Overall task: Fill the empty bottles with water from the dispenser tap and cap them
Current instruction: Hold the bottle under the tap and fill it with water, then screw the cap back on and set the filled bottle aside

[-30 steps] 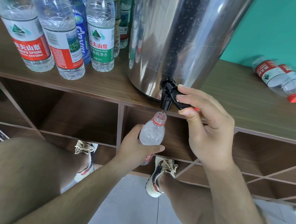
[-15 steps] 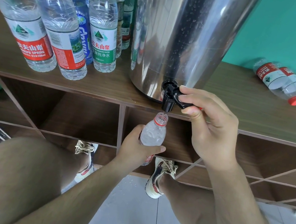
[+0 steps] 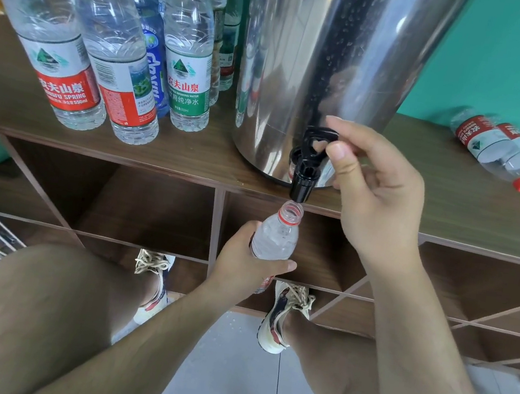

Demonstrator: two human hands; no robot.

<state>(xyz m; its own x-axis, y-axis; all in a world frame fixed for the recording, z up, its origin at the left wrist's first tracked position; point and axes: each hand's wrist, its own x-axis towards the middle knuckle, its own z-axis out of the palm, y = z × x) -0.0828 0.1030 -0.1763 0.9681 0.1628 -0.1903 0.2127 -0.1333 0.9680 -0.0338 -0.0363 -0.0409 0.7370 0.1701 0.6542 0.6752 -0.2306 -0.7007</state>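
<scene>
Uncapped water bottle [image 3: 276, 235], gripped in curled left hand [image 3: 243, 261], mouth just beneath steel dispenser [image 3: 336, 58] spout [image 3: 301, 187]; right hand [image 3: 381, 196] pinching tap lever [image 3: 317, 140].

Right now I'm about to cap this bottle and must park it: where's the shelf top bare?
Bare wood lies on the shelf top between the dispenser and the lying bottles at right, beyond the right hand pinching the tap handle. A strip runs before the standing bottles at left; that cluster is crowded.
</scene>
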